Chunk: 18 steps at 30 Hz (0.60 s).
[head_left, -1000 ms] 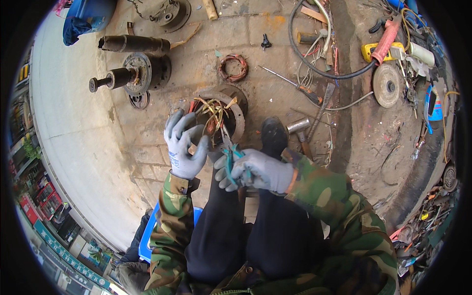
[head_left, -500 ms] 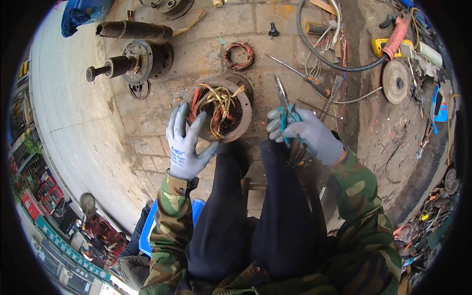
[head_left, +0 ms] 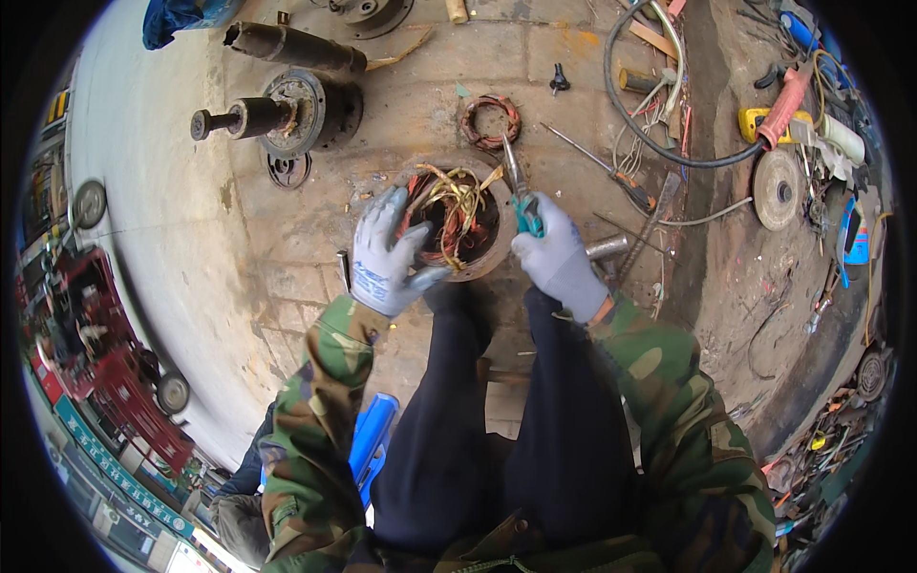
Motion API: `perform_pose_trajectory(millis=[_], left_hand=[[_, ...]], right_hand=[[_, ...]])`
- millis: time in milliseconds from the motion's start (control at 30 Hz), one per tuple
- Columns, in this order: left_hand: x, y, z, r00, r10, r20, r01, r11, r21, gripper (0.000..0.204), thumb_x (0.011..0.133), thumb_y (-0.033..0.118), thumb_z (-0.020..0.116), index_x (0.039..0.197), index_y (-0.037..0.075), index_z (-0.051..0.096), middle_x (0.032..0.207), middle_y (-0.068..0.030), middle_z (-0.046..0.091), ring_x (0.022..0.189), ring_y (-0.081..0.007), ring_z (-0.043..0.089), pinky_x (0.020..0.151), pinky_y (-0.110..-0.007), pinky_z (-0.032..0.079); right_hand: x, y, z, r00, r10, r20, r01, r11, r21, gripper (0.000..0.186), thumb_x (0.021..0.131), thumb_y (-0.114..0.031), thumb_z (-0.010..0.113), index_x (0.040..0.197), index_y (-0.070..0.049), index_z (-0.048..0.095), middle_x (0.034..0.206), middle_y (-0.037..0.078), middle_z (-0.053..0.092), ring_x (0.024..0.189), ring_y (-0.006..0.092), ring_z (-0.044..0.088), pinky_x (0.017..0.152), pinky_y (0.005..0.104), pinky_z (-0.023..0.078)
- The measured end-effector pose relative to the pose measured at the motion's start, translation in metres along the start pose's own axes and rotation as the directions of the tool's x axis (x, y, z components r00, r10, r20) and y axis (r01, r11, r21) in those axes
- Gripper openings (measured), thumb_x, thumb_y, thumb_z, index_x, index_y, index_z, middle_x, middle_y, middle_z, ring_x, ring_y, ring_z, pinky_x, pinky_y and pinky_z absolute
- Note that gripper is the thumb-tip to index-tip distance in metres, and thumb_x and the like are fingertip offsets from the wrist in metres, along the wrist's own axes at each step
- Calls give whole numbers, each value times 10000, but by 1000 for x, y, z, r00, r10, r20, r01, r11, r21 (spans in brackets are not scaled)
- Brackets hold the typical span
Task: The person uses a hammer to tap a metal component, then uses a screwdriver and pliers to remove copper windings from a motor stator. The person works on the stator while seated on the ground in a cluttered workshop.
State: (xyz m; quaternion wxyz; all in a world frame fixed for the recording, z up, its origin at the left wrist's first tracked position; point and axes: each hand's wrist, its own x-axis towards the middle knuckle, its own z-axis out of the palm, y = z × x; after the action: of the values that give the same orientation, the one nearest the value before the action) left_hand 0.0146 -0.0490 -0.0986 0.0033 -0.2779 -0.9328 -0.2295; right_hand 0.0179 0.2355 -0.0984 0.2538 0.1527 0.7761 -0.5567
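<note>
A round motor stator (head_left: 498,245) stands on the paving just ahead of my knees. Yellow-sleeved leads and red copper windings (head_left: 460,202) crowd its open top. My left hand (head_left: 384,256), in a grey-coated glove, rests at the left side of the stator with fingers spread and holds nothing. Gloved likewise, my right hand (head_left: 562,256) is closed round the teal handles of long-nose pliers (head_left: 517,177). Their jaws point away from me, over the stator's right edge, beside the leads. Whether they touch a lead I cannot tell.
Beyond the stator lies a copper coil ring (head_left: 491,121). A motor rotor with shaft (head_left: 299,113) and a rusty tube (head_left: 296,48) are at far left. To the right are a screwdriver (head_left: 630,188), a hammer (head_left: 607,247), a black cable (head_left: 619,113) and a grinding disc (head_left: 778,188).
My right hand has brought the pliers left to the stator's edge, turning them more upright in its grip. The left hand stays beside the stator. The whole view has shifted slightly.
</note>
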Motion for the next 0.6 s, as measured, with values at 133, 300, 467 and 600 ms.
perform_pose_trajectory(millis=[133,300,467,600], left_hand=[[16,43,26,950,-235,-205,244,970,20,652,817,445,901,1309,86,671,1571,-303,477,1445,-511,451,1194,-594,381],[19,46,-24,927,-374,-6,357,889,-285,684,845,338,859,1452,115,638,1622,-266,432,1457,-466,452,1232,-578,343],[53,-19,-31,811,-576,-101,417,690,-591,491,1032,191,604,1495,27,598,1559,-201,553,1466,-324,512,1237,-428,397],[70,-43,20,849,-503,160,336,280,-899,504,1183,346,398,1519,10,563,1487,-160,628,1370,-253,606,1199,-380,448]], right_hand=[[45,-15,-12,999,-42,-12,42,998,53,435,842,-106,690,1266,-22,636,927,210,686,888,394,698,806,469,551],[46,-5,-20,997,31,66,-62,838,542,401,916,24,597,1314,21,647,1038,110,713,858,231,702,777,378,580],[4,16,0,977,171,126,-209,674,708,462,949,64,535,1411,71,551,1095,134,697,962,248,757,881,389,641],[-1,14,16,997,77,26,-76,788,610,391,951,55,539,1340,60,578,1007,90,694,839,183,722,805,344,626]])
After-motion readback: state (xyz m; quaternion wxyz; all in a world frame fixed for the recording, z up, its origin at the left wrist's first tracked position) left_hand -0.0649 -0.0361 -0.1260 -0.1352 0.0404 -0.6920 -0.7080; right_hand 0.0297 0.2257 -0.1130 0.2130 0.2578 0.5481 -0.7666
